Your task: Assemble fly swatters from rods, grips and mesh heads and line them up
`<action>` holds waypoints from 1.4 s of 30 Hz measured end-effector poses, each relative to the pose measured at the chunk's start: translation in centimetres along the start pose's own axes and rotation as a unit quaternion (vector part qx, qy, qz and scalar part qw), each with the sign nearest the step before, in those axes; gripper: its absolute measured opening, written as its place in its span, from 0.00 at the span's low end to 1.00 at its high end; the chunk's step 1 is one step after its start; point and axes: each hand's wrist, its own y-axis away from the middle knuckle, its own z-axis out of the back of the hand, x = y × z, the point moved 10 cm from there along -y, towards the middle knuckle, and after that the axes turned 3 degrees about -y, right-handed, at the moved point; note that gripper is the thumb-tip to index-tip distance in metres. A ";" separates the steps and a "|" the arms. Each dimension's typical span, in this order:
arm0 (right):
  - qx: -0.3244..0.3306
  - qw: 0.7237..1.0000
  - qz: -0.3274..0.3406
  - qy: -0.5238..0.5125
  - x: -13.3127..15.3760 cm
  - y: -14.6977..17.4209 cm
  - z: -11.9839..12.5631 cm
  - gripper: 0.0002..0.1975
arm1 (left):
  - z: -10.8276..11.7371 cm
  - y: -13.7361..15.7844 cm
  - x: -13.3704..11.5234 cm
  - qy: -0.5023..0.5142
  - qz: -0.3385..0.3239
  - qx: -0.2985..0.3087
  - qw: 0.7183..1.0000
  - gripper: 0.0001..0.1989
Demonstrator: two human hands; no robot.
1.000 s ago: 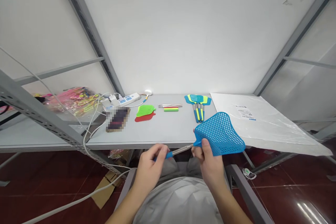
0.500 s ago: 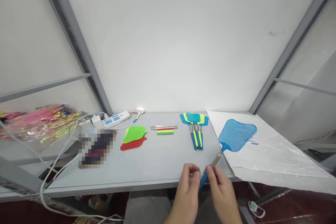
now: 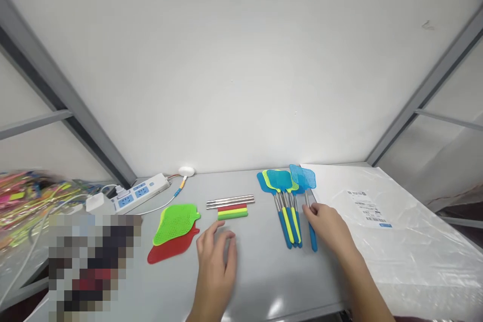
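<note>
Seemed to call for a light pinch on blue swatter (image 3: 307,177) and a flat set-down parallel to swatter pile (image 3: 286,216), without snagging heads. Gripped shaft (image 3: 307,197) between thumb and fingers of right hand (image 3: 326,221), just right of pile, with forearm (image 3: 360,271) angled from lower right. Held left hand (image 3: 216,256) loose, half-curled on nothing visible, near coloured tubes (image 3: 233,212).

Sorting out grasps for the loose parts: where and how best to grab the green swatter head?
Probably pinch its short neck, coming from the right. The green swatter head is thin, lies flat and overlaps the red one, so its broad edges look harder to get under; the neck juts right over bare table, on the side of the left hand.
</note>
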 end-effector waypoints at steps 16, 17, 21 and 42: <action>0.038 0.999 -0.004 0.035 1.8 -4.7 -3.8 0.22 | -1.4 -0.5 0.1 0.029 -0.019 0.003 0.999 0.09; 0.040 0.999 -0.001 0.036 2.0 -4.5 -4.0 0.22 | -1.5 -0.5 0.0 0.029 -0.018 0.006 0.999 0.09; 0.044 0.998 0.009 0.043 2.5 -4.1 -4.3 0.22 | -1.7 -0.6 0.1 0.033 -0.010 0.021 0.999 0.09; 0.049 0.997 0.047 0.024 2.4 -3.2 -3.8 0.23 | -1.3 -1.3 -0.2 0.042 0.023 0.033 0.998 0.09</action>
